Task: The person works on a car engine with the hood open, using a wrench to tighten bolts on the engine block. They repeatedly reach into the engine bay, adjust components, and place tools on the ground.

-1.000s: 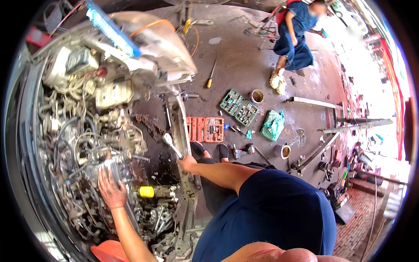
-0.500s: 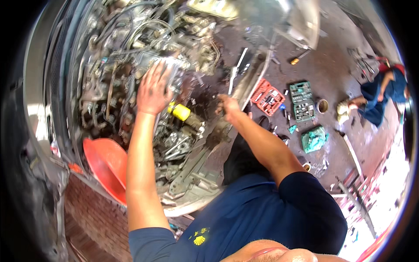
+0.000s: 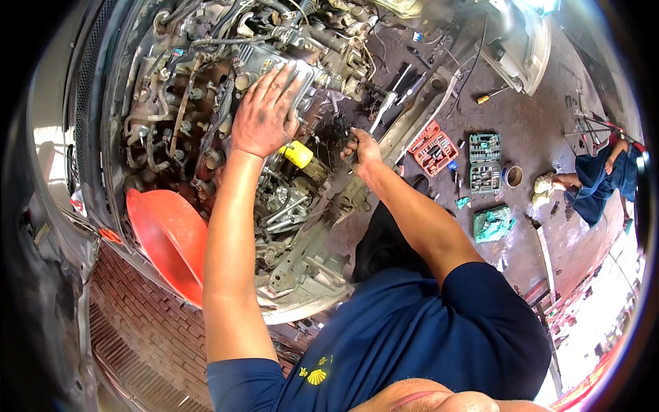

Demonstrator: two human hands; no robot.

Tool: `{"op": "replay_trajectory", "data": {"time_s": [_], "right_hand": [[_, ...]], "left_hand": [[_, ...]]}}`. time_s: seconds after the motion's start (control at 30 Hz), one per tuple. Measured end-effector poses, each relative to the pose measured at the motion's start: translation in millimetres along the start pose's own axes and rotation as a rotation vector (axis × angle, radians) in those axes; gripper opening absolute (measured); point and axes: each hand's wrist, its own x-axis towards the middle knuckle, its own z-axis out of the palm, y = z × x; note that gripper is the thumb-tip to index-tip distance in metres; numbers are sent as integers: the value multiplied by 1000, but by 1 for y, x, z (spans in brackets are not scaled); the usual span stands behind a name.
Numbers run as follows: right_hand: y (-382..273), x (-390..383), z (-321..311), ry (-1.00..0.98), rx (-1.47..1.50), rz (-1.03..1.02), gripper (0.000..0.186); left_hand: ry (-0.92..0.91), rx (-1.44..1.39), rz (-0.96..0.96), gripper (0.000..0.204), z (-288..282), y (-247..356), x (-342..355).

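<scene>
My left hand [image 3: 266, 115] lies flat with its fingers stretched over a grey metal cover [image 3: 305, 96] on top of the engine; its skin is smudged dark. Just below that hand sits a yellow cylinder [image 3: 297, 154] among engine parts. To the right, over the gap by the front crossmember, my right hand [image 3: 364, 152] is curled closed. Whatever its fingers hold, if anything, is too dark and small to make out. A long silvery tool [image 3: 386, 110] lies just beyond that hand; I cannot tell whether they touch.
A red plastic basin [image 3: 168, 237] rests tilted at the engine bay's left side. On the floor at right are an orange socket case [image 3: 434, 150], a green tool case [image 3: 485, 165], a round tin [image 3: 511, 176] and a green plastic bag [image 3: 493, 224]. Another person [image 3: 597, 175] sits at far right.
The whole view has shifted, so the engine sits higher and further right, and it is sharper. Both hands stay at about the same places on the car.
</scene>
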Motion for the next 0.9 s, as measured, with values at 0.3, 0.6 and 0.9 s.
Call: {"op": "replay_trajectory", "data": {"time_s": [0.3,0.6,0.9], "right_hand": [[12,59,-52,257,-760,-426,33],[26,68,-36,222,-455,-332,34],[23,47,-22,256,-198,-218,29]], "left_hand": [[-16,-10,-9,70,5,-6,-2],[21,-20,-4,68,7,-8,-5],[7,-25,-3,70,7,-9,-6]]}}
